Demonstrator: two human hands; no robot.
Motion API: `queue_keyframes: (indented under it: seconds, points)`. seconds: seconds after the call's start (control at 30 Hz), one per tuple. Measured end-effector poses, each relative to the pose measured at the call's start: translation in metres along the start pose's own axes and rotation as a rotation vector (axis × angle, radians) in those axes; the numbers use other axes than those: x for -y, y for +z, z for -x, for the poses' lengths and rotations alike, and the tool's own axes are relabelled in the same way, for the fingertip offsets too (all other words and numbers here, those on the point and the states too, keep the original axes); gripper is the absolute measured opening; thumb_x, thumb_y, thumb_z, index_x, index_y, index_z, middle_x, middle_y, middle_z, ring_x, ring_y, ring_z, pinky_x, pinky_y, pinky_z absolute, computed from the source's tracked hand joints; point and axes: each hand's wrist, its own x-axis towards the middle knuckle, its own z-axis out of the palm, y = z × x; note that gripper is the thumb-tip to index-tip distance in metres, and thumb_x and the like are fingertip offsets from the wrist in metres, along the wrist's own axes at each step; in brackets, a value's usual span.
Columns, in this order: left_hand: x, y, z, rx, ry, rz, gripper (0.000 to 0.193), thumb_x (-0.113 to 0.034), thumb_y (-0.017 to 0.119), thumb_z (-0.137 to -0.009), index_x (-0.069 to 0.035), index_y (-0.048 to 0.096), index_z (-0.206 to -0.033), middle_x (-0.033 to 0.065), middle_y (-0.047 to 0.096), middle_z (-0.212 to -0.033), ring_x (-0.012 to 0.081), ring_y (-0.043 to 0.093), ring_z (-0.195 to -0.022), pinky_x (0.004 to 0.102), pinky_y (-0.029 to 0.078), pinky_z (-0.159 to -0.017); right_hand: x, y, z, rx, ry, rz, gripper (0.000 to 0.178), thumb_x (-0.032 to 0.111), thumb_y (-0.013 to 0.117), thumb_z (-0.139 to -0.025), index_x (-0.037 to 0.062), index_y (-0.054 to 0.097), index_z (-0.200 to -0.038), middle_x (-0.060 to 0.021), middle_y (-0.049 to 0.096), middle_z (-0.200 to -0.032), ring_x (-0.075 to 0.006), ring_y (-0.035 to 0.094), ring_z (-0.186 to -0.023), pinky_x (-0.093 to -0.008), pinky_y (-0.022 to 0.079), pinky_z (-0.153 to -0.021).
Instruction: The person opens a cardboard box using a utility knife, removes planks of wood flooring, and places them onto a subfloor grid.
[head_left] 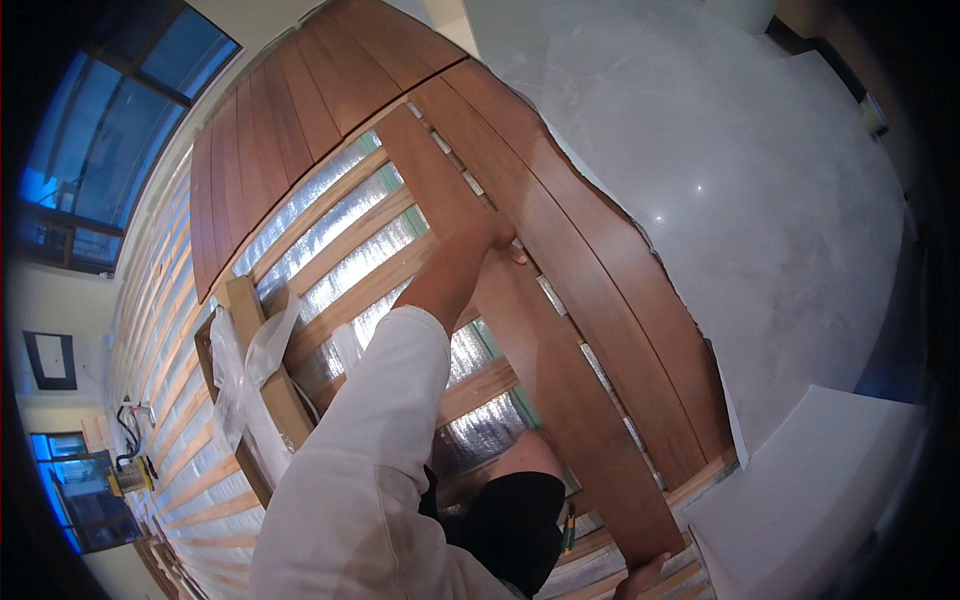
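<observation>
A long reddish-brown wooden floorboard (585, 400) lies across the joists, with a narrow gap between it and the laid boards (610, 290) to its right. My left hand (504, 236), at the end of a white sleeve, grips the floorboard partway along, its fingers curled at the gap-side edge. At the near end, my right hand (645, 577) holds the board's short edge; part of that hand is cut off by the picture's lower rim. My bare knee (528, 455) rests beside the board, over the joists.
Wooden joists (480, 388) run over silvery foil (490, 428). An open cardboard box (270, 370) with plastic wrap stands left. A green-and-black tool (569, 530) lies near my knee. Finished boards (290, 110) cover the far side; a grey floor (720, 180) extends right. A yellow-and-black machine (130, 475) stands far left.
</observation>
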Motion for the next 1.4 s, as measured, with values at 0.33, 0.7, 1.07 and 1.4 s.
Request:
queue_keyframes:
  seconds: [0.33,0.7,1.07,1.4]
  points:
    - [0.033,0.026,0.000,-0.373,-0.013,0.020,0.051,-0.047,0.066,-0.082,-0.003,0.069,-0.106,0.0166,0.062,-0.120,0.0363,0.057,-0.114,0.0433,0.048,-0.095,-0.024,0.073,-0.010,0.301,0.066,-0.008,0.084,0.063,0.040,-0.097,-0.0016,0.029,-0.150,-0.0171,0.037,-0.151,-0.0335,0.040,-0.135,-0.0407,0.031,-0.111]
    - [-0.041,0.258,0.250,-0.498,-0.104,0.855,0.035,-0.002,0.057,-0.089,0.002,0.058,-0.124,0.0186,0.057,-0.130,0.0323,0.052,-0.124,0.0389,0.043,-0.104,-0.090,0.083,-0.138,0.044,-0.952,1.281,0.037,0.019,0.044,-0.094,0.0044,0.056,-0.127,-0.0220,0.066,-0.081,-0.0414,0.063,-0.069,-0.0500,0.052,-0.062]
    - [-0.103,0.406,0.519,-0.564,-0.586,0.575,0.020,-0.013,0.062,-0.092,0.000,0.066,-0.106,0.0141,0.066,-0.106,0.0268,0.063,-0.087,0.0347,0.051,-0.074,-0.062,0.143,-0.042,-0.229,-0.136,0.691,0.047,0.037,0.046,-0.095,-0.0063,0.063,-0.103,-0.0284,0.065,-0.096,-0.0433,0.066,-0.087,-0.0508,0.054,-0.075]
    - [-0.193,0.515,0.644,-0.576,-0.836,0.667,0.016,-0.012,0.063,-0.085,-0.001,0.068,-0.096,0.0144,0.065,-0.097,0.0301,0.061,-0.095,0.0381,0.051,-0.080,-0.127,0.184,-0.101,0.345,0.220,-0.283,0.034,0.023,0.049,-0.094,-0.0009,0.052,-0.119,-0.0196,0.058,-0.103,-0.0344,0.062,-0.086,-0.0412,0.060,-0.067]
